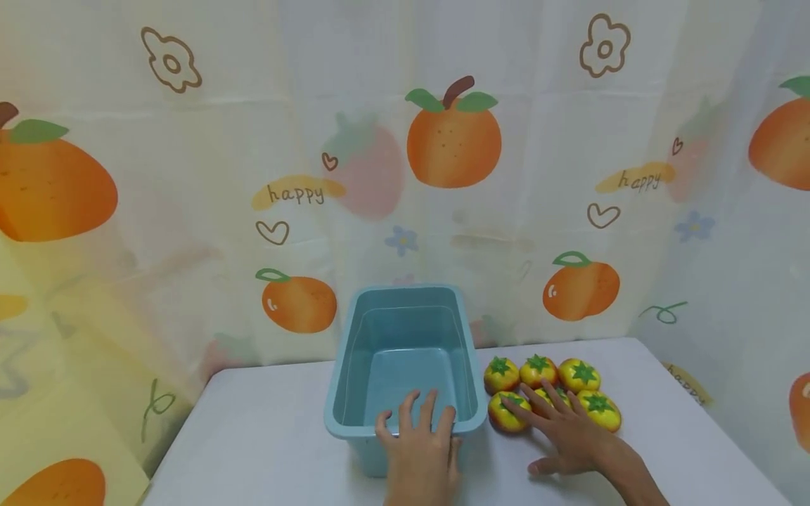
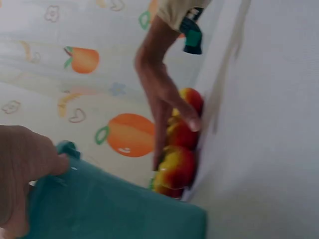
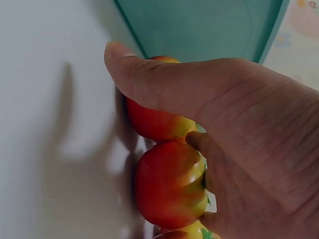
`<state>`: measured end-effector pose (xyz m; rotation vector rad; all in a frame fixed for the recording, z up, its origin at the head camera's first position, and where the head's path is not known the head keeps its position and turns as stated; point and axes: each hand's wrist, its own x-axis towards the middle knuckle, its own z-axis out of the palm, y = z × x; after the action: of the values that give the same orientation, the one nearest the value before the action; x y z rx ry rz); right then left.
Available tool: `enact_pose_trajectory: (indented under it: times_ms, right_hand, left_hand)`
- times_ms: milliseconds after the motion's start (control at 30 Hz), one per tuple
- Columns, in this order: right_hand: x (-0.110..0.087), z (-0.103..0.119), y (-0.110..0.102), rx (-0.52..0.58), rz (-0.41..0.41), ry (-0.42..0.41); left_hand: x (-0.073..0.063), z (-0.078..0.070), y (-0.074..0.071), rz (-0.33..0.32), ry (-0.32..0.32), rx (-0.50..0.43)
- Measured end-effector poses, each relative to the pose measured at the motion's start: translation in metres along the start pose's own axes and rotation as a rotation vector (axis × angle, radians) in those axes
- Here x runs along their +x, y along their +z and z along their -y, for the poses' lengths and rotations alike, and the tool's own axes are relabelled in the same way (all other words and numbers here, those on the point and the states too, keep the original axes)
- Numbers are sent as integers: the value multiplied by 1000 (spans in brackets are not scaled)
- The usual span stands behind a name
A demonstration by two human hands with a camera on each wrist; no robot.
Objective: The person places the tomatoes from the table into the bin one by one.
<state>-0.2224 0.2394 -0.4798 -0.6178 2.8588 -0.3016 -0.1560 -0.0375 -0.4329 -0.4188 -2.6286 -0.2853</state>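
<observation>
Right hand (image 1: 567, 434) at six fruits (image 1: 538, 372) beside one tub (image 1: 408, 376)

Head view: set above the near side of the table (image 1: 272, 429), facing forward and down; the printed curtain (image 1: 538, 140) fills the upper frame, the blue plastic bin (image 1: 350, 414) sits lower centre. Left wrist view: low and close, turned sideways, tabletop along the right of the frame, bin at lower left; it faces across to the right hand (image 1: 566, 436) at upper centre. Right wrist view: closest, also sideways, that hand filling the right of the frame, bin at top. All three share the bin and the persimmon-like fruits (image 1: 534, 369); head and left wrist views share the left hand (image 1: 418, 446).
</observation>
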Motion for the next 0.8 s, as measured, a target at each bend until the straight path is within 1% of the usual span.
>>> enact_pose_trajectory:
  times_ms: [67,167,200,267,333,433,500,567,667,800]
  right_hand:
    - [1,1,-1,-5,-1,-2]
    - [1,2,-2,-17,-14,-10]
    - [1,3,-2,-23,-20,-10]
    - [-1,4,-3,-27,-30,-4]
    - [-2,5,-4,-22,-26,9]
    - [-2,6,-5,-3,0,38]
    - [-1,7,-4,5,22,56]
    - [0,7,-4,0,36,69]
    - [1,8,-4,-16,37,71]
    - [3,8,-7,-27,17,48]
  left_hand:
    - [0,6,-10,61,-1,13]
    - [2,18,-21,85,16,30]
    - [3,22,-24,83,25,35]
    - [5,29,-27,102,39,41]
    - [6,34,-26,134,53,57]
    - [5,35,-23,173,64,103]
    - [5,34,-21,170,64,143]
    - [4,33,-20,163,56,162]
    - [4,32,-20,154,50,163]
    - [6,32,-23,177,42,131]
